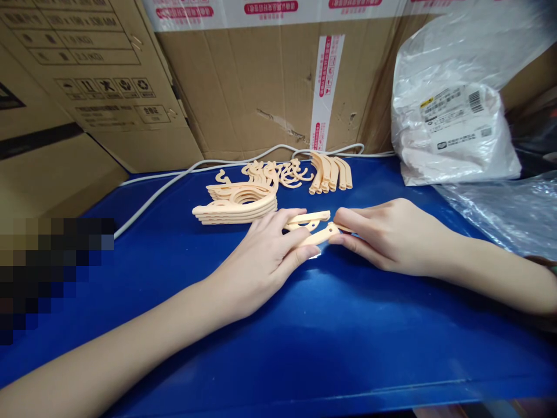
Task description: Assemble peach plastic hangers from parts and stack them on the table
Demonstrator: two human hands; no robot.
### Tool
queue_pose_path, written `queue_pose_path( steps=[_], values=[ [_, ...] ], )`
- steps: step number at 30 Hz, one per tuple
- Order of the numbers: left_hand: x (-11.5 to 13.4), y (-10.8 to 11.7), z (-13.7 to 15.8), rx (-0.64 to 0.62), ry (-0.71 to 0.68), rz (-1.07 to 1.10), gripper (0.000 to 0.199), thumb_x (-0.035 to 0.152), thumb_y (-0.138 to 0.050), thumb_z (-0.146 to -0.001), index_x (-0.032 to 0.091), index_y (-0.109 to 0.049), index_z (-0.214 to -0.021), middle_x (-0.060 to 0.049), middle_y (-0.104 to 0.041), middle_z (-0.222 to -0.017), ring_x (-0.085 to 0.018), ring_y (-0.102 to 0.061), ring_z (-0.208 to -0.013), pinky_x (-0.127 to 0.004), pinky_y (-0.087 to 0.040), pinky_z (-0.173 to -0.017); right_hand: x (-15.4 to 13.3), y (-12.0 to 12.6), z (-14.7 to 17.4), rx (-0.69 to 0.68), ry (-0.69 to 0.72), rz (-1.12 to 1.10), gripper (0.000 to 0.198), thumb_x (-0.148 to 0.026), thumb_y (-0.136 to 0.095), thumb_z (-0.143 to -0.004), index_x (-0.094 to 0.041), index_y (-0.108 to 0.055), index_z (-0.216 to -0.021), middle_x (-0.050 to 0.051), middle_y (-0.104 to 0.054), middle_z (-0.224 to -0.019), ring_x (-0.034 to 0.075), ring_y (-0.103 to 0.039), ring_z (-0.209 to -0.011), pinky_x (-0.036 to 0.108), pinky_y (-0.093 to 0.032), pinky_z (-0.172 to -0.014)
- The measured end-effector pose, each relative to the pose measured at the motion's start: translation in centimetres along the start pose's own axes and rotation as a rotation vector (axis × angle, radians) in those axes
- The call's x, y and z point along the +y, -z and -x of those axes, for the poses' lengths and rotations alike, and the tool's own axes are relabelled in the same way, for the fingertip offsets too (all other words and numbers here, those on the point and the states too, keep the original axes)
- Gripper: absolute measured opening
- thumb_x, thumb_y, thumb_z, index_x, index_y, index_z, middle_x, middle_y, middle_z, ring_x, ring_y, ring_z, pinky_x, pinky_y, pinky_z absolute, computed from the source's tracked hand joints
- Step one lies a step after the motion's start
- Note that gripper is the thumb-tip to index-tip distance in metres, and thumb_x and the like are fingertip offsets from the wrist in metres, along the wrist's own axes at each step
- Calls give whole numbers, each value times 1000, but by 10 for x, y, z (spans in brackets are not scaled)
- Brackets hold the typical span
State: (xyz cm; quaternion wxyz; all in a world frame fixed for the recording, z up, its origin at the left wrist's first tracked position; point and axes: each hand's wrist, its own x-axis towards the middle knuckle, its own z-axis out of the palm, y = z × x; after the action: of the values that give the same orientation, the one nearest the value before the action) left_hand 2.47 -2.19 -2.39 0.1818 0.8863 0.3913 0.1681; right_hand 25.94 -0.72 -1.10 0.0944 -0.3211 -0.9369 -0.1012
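My left hand (265,255) is closed around a cream plastic hanger piece (321,234), whose two prongs, one with a small hole, stick out to the right. Pinched between the thumb and fingers of my right hand (394,232) is a slim cream plastic piece (345,228), mostly hidden by the fingers. Its tip meets the end of the nearer prong; I cannot tell whether the two are joined. Just beyond my left hand lies a stack of similar hanger pieces (237,213). Behind it are several small cream hooks (290,174) and a row of curved hanger arms (333,173).
Cardboard boxes (243,87) wall off the back of the blue table (326,342). A white cable (152,200) runs along the rear and left. A white plastic bag (456,133) with labels stands at the back right, beside clear plastic wrap (509,209).
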Motion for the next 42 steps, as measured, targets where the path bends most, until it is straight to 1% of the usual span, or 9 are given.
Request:
queue_pose_path(
  steps=[6,10,16,20,25,31,37,42],
  values=[
    [1,0,0,-4,2,3,36,42,-33,-102,25,-64,-109,-4,-41,-143,-24,-37,-133,-47,-28,-113,0,0,0,-9,-10,-4,34,-40,-27,-103,-20,-46,-83,2,-62,-69,13,-51,-47,28,-21,-49],
    [0,0,-1,0,5,1,36,41,-33,-102,25,-64,-110,-4,-42,-143,-25,-38,-132,-46,-28,-113,0,-1,0,8,-8,-4,34,-40,-27,-103,-19,-46,-83,1,-61,-67,13,-51,-47,28,-21,-49],
    [0,0,0,-14,-1,27,37,41,-32,-103,25,-65,-109,-4,-43,-142,-23,-38,-132,-46,-26,-115,-1,-2,1,47,49,62,32,-36,-29,-103,-19,-48,-83,1,-60,-66,13,-50,-48,28,-23,-49],
    [0,0,0,-9,2,32,36,41,-33,-103,24,-64,-107,-4,-43,-142,-22,-36,-133,-45,-26,-115,-2,-2,0,86,53,104,33,-35,-28,-103,-18,-49,-82,1,-59,-65,13,-51,-50,27,-24,-51],
    [0,0,1,-5,-9,31,36,41,-33,-103,24,-64,-107,-4,-43,-141,-22,-36,-133,-46,-27,-115,-3,-1,0,110,60,155,34,-36,-30,-102,-18,-50,-80,1,-57,-64,14,-52,-51,28,-25,-51],
    [1,0,0,-14,-7,27,35,40,-32,-103,25,-63,-109,-4,-43,-142,-23,-38,-132,-46,-27,-114,-3,2,-1,171,118,245,33,-32,-32,-101,-18,-52,-78,1,-56,-61,14,-51,-50,29,-25,-52],
    [1,0,0,-17,-18,26,36,41,-32,-103,23,-64,-104,-4,-44,-141,-22,-37,-133,-44,-27,-114,-2,5,-1,176,137,271,31,-31,-35,-100,-18,-53,-78,1,-57,-64,14,-51,-53,28,-29,-55],
    [2,0,0,-19,-15,23,37,41,-31,-103,23,-63,-104,-4,-44,-141,-22,-37,-132,-44,-27,-114,-2,6,-1,178,134,269,32,-33,-35,-100,-19,-53,-78,1,-59,-67,14,-52,-54,28,-30,-56]
  ],
)
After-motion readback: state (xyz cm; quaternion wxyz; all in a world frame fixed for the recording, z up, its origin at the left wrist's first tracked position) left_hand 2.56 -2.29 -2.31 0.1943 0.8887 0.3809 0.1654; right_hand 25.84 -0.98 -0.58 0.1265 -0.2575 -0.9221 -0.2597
